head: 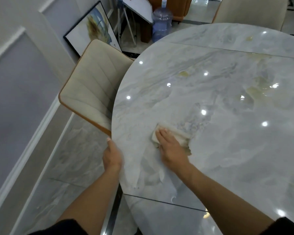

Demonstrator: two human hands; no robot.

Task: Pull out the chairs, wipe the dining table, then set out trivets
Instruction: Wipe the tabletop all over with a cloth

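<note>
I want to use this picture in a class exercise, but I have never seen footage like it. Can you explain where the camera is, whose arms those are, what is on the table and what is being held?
There is no machine here. The single picture comes from a wide-angle camera worn on a person's head, looking forward and down, so both arms reaching in from the bottom are that person's own.

The right hand lies flat, palm down, pressing a pale folded cloth onto the round marble-patterned table. The left hand rests at the table's near edge; whether it grips the edge is unclear.

Besides the cloth, only yellowish stains and ceiling-light reflections show on the table. No trivets are out yet.

A cream chair stands at the left, its seat partly under the table.
</note>
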